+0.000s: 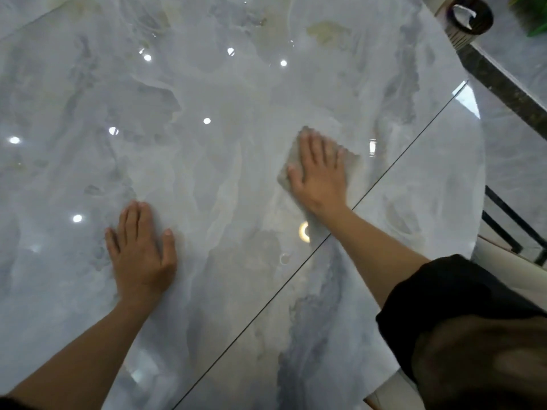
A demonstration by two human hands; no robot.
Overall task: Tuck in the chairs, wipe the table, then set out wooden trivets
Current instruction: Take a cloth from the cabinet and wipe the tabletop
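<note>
Across nearly the whole view from near to far spreads the table (207, 143), a glossy grey marble-patterned top with pale veins and bright spots of reflected ceiling lights. A thin dark seam (384, 173) crosses it diagonally from the far right to the near edge. Both forearms reach out over it from the near side, the right one coming out of a rolled black sleeve (444, 291) at the near right. The left hand (142, 255) lies palm down on the bare top at the near left. Its fingers are straight and close together, its thumb is spread to the right, and it holds nothing. Farther off and to the right, just left of the seam, the right hand (321, 176) lies flat, fingers straight and slightly fanned. It presses on a grey-beige cloth (293, 153) spread against the tabletop, with cloth edges showing around the fingertips and thumb. Beyond the table's far right edge stands a round dark-rimmed container (461, 39) with ribbed sides. Green leaves (532, 13) show in the corner beside it.
</note>
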